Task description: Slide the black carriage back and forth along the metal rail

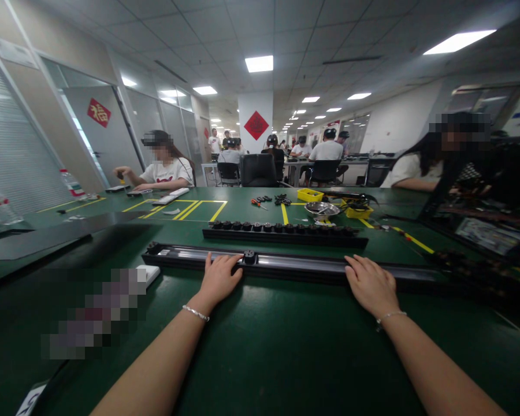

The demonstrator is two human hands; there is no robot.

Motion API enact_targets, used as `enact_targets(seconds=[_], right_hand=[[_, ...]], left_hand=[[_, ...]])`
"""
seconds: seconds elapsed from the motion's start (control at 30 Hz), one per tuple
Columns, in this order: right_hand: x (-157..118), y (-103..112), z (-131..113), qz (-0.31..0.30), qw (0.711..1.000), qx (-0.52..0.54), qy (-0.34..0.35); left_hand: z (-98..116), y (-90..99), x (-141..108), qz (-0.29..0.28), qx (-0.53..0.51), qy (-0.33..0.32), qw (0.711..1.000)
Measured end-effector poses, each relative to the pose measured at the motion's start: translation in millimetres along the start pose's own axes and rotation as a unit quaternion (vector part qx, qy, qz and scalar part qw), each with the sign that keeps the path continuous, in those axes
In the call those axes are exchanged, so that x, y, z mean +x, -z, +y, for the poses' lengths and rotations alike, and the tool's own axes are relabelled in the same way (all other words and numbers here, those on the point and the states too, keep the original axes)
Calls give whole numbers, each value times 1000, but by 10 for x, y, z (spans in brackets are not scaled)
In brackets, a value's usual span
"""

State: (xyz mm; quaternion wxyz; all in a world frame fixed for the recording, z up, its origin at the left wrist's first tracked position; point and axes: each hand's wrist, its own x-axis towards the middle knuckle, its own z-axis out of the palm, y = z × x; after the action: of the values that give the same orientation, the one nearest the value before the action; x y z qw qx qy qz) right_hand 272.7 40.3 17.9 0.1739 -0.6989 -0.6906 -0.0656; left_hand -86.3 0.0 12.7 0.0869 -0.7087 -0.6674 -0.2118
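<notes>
A long black channel (299, 263) with a shiny strip inside lies across the green table in front of me. My left hand (220, 280) rests on its near edge, fingers spread, beside a small black fitting (250, 257) that sits in the channel. Farther right, my right hand (371, 286) lays its outstretched fingers over the same channel. Another black fitting (152, 247) is at the left end. Just behind lies a second black bar (281, 236), shorter, topped by a row of several dark round pieces (277, 227).
Beyond the bars are a metal bowl (322, 209), yellow bins (309, 195), a screwdriver (259, 204) and loose black parts (282, 200). A dark flat panel (56, 237) lies at left, bottles (71, 184) behind it. People sit at the left and right table sides.
</notes>
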Motion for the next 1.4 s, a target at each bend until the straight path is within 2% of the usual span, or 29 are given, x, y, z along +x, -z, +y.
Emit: enact_targets(seconds=[0.23, 0.53, 0.67, 0.83, 1.0, 1.17, 1.3, 1.4], right_hand=[[-6, -4, -4, 6, 1000, 0, 1], [-16, -72, -20, 59, 998, 16, 15], [-43, -72, -94, 67, 995, 37, 56], [-92, -25, -237, 46, 990, 64, 117], [-157, -31, -511, 30, 979, 97, 178], [-257, -112, -959, 27, 955, 115, 273], [-300, -154, -1305, 10, 952, 116, 281], [-299, -165, -1461, -1, 954, 116, 276]], left_hand=[[12, 13, 0, -6, 5, -2, 1000], [27, 31, 5, -19, 20, 3, 1000], [29, 19, 6, -16, 20, 3, 1000], [39, 13, 2, -9, 14, 2, 1000], [50, 24, -1, -11, 7, 6, 1000], [55, 47, -7, -14, 14, 0, 1000], [75, 53, -21, -16, 32, -6, 999], [97, 36, -40, -16, 33, -14, 999]])
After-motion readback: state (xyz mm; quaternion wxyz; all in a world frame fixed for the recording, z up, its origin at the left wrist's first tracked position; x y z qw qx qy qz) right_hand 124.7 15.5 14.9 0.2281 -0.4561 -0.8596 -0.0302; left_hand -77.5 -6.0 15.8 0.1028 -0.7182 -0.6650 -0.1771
